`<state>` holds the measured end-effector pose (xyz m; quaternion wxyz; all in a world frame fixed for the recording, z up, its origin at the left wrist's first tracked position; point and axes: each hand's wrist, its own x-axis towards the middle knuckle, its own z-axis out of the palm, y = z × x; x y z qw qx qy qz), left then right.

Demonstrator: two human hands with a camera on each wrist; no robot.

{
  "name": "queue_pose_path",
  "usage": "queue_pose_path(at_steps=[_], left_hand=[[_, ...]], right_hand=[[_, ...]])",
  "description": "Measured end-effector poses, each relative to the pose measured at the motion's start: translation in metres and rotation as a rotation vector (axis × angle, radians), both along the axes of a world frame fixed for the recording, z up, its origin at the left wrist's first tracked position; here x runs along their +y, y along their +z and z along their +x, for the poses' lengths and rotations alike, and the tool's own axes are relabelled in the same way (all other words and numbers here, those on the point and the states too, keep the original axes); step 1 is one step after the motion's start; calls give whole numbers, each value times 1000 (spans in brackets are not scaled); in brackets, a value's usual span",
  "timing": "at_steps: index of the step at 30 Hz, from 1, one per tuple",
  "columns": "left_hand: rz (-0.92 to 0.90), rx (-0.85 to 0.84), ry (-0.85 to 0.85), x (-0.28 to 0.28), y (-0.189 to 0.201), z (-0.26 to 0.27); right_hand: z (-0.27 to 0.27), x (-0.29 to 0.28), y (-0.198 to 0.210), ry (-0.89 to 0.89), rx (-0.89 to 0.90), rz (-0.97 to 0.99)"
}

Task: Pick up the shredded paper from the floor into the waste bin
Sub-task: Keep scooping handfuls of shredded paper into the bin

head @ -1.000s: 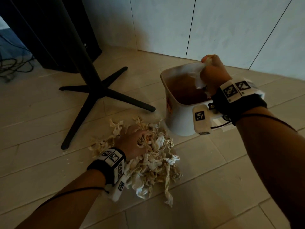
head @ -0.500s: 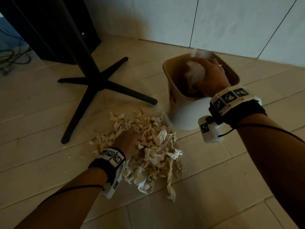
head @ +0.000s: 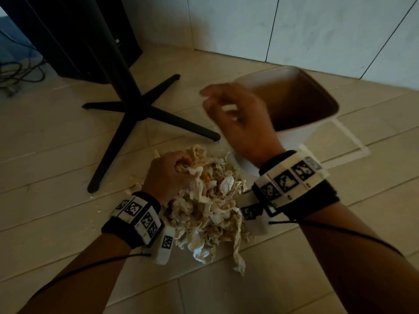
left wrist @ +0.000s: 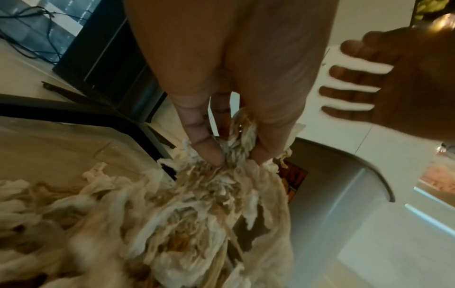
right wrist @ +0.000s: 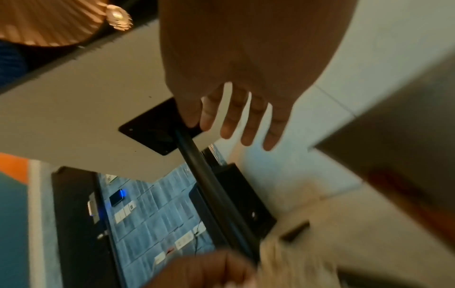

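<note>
The heap of crumpled off-white shredded paper (head: 208, 207) lies on the floor just beside the white, brown-lined plastic waste bin (head: 322, 91). The left hand (head: 167, 173) clutches a bunch from the heap; the right hand (head: 240, 118), fingers spread and empty, hovers beside the bin's rim above it.
</note>
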<state>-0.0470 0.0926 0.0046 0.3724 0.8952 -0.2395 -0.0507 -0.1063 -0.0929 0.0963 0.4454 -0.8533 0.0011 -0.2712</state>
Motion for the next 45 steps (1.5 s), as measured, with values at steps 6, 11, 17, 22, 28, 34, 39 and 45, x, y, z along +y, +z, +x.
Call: queue_pose_path(at_steps=[6, 11, 17, 22, 28, 34, 39, 45], left_hand=[[-206, 53, -117, 1, 15, -15], [-350, 27, -173, 0, 21, -21], [-342, -57, -169, -3, 13, -19], [-214, -28, -87, -9, 1, -25], [-391, 423, -113, -6, -20, -32], [-431, 519, 38, -10, -33, -44], [-402, 334, 140, -10, -7, -40], [-177, 73, 114, -13, 12, -27]], right_hand=[[4, 17, -40, 270, 441, 219], [0, 21, -63, 404, 525, 489], [-5, 27, -85, 447, 472, 1042], [1, 24, -93, 379, 491, 1055], [14, 17, -88, 264, 443, 1179], [28, 17, -93, 219, 370, 1306], [24, 25, -102, 79, 420, 1205], [10, 33, -102, 150, 505, 1028]])
